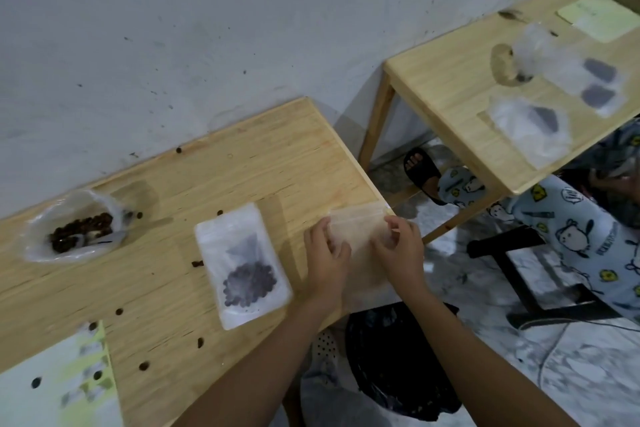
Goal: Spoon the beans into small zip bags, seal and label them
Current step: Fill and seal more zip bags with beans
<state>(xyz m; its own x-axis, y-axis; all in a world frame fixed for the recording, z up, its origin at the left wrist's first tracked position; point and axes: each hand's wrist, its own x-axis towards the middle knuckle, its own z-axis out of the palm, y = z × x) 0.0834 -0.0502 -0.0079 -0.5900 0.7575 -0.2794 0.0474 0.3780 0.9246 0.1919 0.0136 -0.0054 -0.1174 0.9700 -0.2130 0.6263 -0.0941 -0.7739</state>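
Observation:
An empty clear zip bag (pixel 358 224) lies at the right end of my wooden table (pixel 214 163). My left hand (pixel 325 250) and my right hand (pixel 401 246) both pinch it near its top, one on each side. A filled white zip bag (pixel 242 263) with dark beans lies flat to the left of my hands. At the far left an open plastic bag of brown beans (pixel 74 227) holds a metal spoon (pixel 100 239). Loose beans (pixel 119 311) are scattered over the tabletop.
A label sheet (pixel 65 381) lies at the table's front left corner. A second wooden table (pixel 450 87) at the right carries several filled bags (pixel 533 125) and a paper sheet (pixel 602 17). A seated person's legs (pixel 568 243) are beside it. A black bag (pixel 398 357) lies on the floor.

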